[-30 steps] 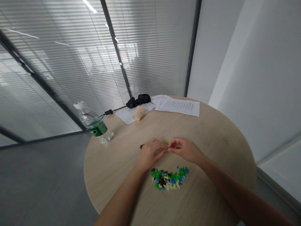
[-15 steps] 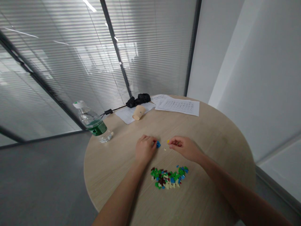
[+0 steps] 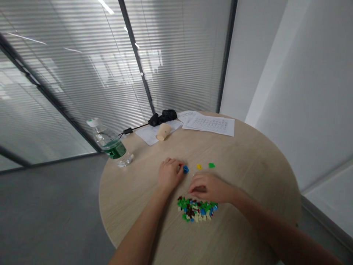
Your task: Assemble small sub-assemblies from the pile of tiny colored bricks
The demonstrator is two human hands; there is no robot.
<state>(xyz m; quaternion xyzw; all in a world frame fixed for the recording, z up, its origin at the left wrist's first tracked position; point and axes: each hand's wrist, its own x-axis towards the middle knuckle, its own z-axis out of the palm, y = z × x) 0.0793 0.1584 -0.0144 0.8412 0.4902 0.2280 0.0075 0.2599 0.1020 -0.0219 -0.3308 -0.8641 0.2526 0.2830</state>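
My left hand (image 3: 169,173) rests on the table with curled fingers, its fingertips closed at a small cluster of blue toy bricks (image 3: 185,169). Hovering just behind a pile of small toy bricks (image 3: 195,211), my right hand (image 3: 209,187) has bent fingers with a gap between them and the thumb. Nothing shows in it. The pile mixes green, dark red, blue and cream pieces. Beyond the right hand lie small yellow bricks (image 3: 199,166) and a flat green brick (image 3: 211,165).
On the round wooden table (image 3: 256,165) a water bottle (image 3: 113,147) stands at the left. Farther back are a tipped paper cup (image 3: 163,131), a black bundle (image 3: 162,117) with a cable, and printed sheets (image 3: 212,124). Glass with blinds and a white wall surround the table.
My right hand has let go of the yellow brick and moved back toward the pile. The yellow and green bricks behind it now show. My left hand has stayed at the blue bricks.
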